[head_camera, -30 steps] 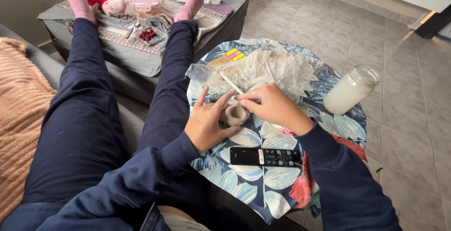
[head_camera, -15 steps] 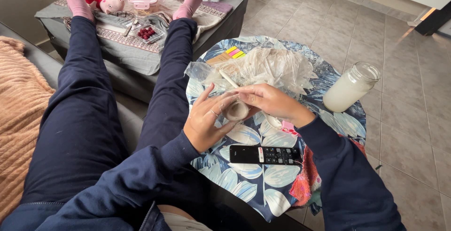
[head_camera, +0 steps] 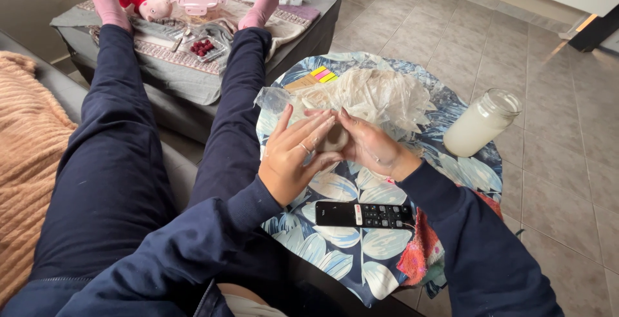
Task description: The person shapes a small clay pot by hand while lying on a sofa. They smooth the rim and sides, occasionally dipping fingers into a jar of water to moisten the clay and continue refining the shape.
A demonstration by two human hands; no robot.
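A round tabletop draped in a blue leaf-print cloth stands beside a seated person's outstretched legs. On it lies crumpled clear plastic wrap. Just in front of the wrap, the left hand and right hand cup a small grey-brown lump between them, fingers half-curled, both equally close; its long axis is hidden

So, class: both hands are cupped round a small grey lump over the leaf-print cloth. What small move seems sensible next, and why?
Probably part the left hand and right hand a little to check the lump: the fingers hide most of it, so its shape cannot be judged.
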